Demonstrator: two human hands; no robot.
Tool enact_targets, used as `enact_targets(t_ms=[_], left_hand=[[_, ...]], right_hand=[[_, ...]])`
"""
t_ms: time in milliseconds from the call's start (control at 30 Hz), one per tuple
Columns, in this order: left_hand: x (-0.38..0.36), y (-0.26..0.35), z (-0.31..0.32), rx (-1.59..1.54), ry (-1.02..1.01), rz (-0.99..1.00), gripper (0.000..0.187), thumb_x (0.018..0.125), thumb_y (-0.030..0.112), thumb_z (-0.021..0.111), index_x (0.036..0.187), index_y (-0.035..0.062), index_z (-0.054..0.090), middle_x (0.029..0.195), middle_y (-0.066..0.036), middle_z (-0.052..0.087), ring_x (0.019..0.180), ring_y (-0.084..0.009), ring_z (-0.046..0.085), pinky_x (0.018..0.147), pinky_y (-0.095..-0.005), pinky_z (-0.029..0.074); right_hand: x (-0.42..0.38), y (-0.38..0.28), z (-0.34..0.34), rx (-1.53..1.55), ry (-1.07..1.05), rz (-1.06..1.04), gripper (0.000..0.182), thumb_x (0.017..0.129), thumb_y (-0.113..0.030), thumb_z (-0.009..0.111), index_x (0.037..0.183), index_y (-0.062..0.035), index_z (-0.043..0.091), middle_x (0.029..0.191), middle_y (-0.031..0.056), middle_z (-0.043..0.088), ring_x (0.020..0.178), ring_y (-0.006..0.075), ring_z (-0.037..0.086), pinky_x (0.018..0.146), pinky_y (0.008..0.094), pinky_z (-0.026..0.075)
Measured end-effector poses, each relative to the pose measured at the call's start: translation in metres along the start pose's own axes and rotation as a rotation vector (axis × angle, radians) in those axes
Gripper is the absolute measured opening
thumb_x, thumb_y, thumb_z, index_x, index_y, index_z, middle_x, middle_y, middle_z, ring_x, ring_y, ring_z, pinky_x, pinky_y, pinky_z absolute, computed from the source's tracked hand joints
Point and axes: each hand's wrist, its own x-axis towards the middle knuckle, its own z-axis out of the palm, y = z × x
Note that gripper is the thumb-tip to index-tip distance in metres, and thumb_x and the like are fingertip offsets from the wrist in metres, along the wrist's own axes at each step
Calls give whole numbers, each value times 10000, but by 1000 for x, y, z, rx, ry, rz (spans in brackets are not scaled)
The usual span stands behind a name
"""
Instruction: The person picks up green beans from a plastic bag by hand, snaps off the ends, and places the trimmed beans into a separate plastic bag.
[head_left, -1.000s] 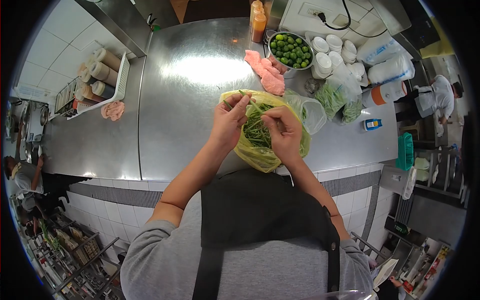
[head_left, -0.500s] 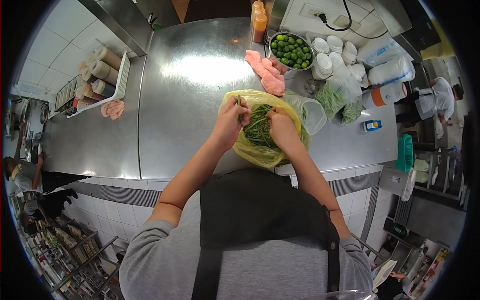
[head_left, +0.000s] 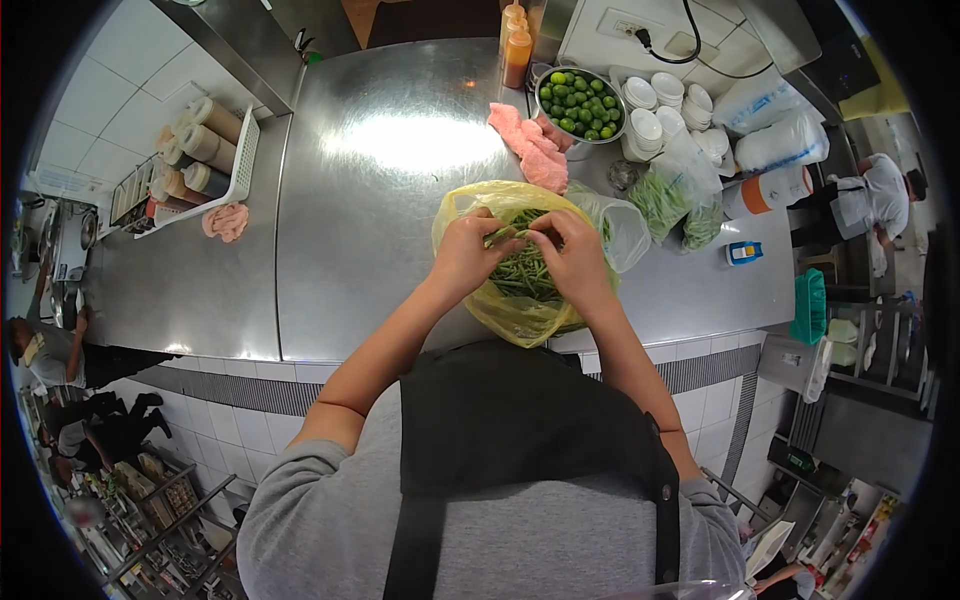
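Note:
A yellow plastic bag (head_left: 515, 325) stands wide open on the steel counter, full of cut green beans (head_left: 526, 277). Over its mouth my left hand (head_left: 467, 252) is closed around some green beans, their ends poking out toward the right. My right hand (head_left: 573, 258) meets it there, thumb and fingers pinched at the tip of a bean. How many beans are held is hidden by the fingers. A clear plastic bag (head_left: 627, 235) lies against the yellow bag's right side.
Behind the bag lie a pink cloth (head_left: 530, 150) and a metal bowl of small limes (head_left: 580, 103). Bagged greens (head_left: 660, 200), white cups (head_left: 668, 105) and a blue-and-white container (head_left: 743, 252) are on the right. A white basket of sauce bottles (head_left: 240, 165) sits left.
My left hand has lowered and come right, bringing its beans to my right hand. My right hand has lifted out of the beans in the bag and now pinches a bean tip.

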Motion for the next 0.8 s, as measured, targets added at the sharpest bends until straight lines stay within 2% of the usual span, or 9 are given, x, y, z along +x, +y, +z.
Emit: enact_targets(t_ms=[133,233,300,367,433,500,567,733,800], left_hand=[[0,-3,0,48,14,96,186,803,87,797,985,50,776,771,-76,572,699,-170,549,656,-329,451],[-2,3,-5,-37,-69,13,197,820,82,783,1015,56,778,775,-75,581,706,-163,552,670,-308,451],[-1,-3,-3,-56,-51,-7,188,835,87,776,1018,42,776,794,-63,596,716,-147,549,675,-302,451],[0,-10,-4,-73,-31,-26,182,850,91,770,1021,29,774,813,-51,611,725,-131,546,680,-295,451],[3,-7,-6,-441,43,-42,159,896,129,752,1010,21,777,824,-1,653,688,-78,523,629,-255,432],[4,9,-20,-545,26,-143,162,913,149,741,1011,25,777,815,18,661,664,-51,508,597,-234,408],[6,12,-23,-697,49,-240,180,940,190,724,1030,42,774,765,55,660,594,-2,452,523,-192,328],[7,18,-32,-723,111,-244,204,948,202,715,1030,23,766,762,48,631,561,-2,390,504,-198,291],[8,16,-35,-705,134,-264,214,952,206,709,1032,15,761,753,50,616,546,-3,364,498,-200,280]], right_hand=[[-5,2,-2,-59,32,-49,88,844,-62,704,881,7,664,848,124,633,810,290,628,734,380,483],[-7,3,-4,246,-13,66,119,817,-57,727,917,0,696,838,68,644,751,209,603,688,344,468],[-9,14,-5,802,-78,286,96,861,-22,731,953,-7,708,951,10,640,736,68,543,669,228,452],[-9,18,-5,643,-79,225,122,850,-28,743,967,-11,714,958,11,648,724,70,541,673,223,454],[-10,14,-7,478,-70,170,149,839,-34,754,982,-15,719,965,12,657,712,73,540,677,218,456],[-12,4,-6,204,-127,169,216,815,-79,789,1008,-13,718,932,11,663,711,70,545,679,217,459],[-14,-4,-4,193,-197,182,228,806,-100,801,1001,-10,722,927,10,664,715,70,548,674,221,459],[-14,-20,3,184,-238,280,161,841,-104,771,957,0,734,894,12,662,737,75,558,677,231,456],[-14,-13,8,328,-110,35,97,899,-92,718,930,-3,741,853,17,657,745,85,562,686,235,453]])
